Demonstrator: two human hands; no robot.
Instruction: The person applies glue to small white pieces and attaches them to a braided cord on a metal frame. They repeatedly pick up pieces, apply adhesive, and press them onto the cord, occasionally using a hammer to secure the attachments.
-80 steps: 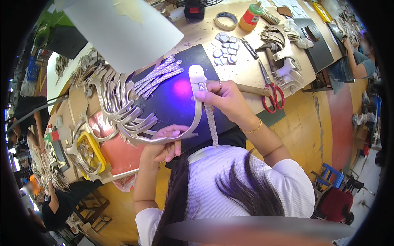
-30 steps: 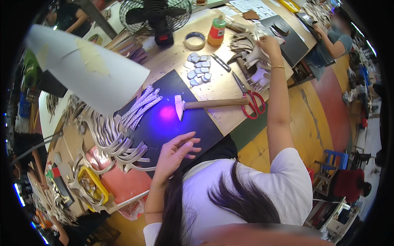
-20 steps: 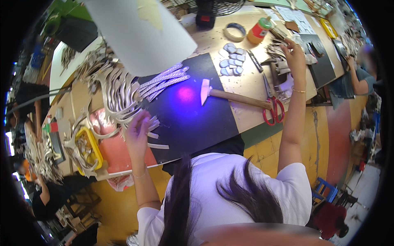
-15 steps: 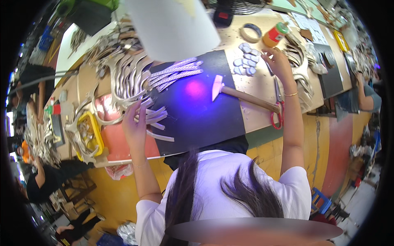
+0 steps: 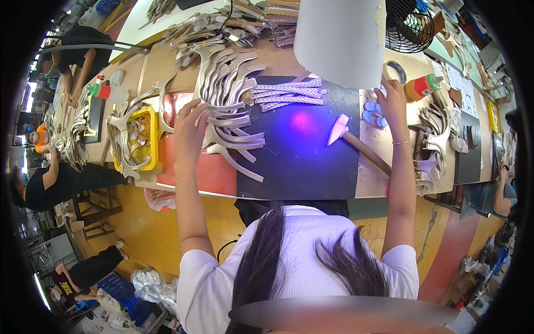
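My left hand (image 5: 191,125) hovers at the left edge of a fanned pile of metallic, pale gold straps (image 5: 225,83), its fingers bent and apart. Over the small light-blue pads (image 5: 374,113) is my right hand (image 5: 393,103), fingers curved and spread; I see nothing held in it, and it hides some of the pads. Between the hands, a bundle of woven white-and-purple strips (image 5: 289,93) lies at the far side of a black mat (image 5: 303,161). A hammer (image 5: 364,153) with a wooden handle rests on the mat's right side, its handle end close to my right forearm.
Left of the straps stand a yellow basket (image 5: 153,158) and a red mat (image 5: 203,172). A large white cylinder (image 5: 339,44) overhangs the table's far side, beside a black fan (image 5: 409,25). At right are a tape roll (image 5: 396,71), a green-capped bottle (image 5: 423,87) and more straps (image 5: 436,136).
The view has shifted. My left hand has come away from the strap ends toward the pile's left edge. My right hand has moved from beside the bottle to over the blue pads.
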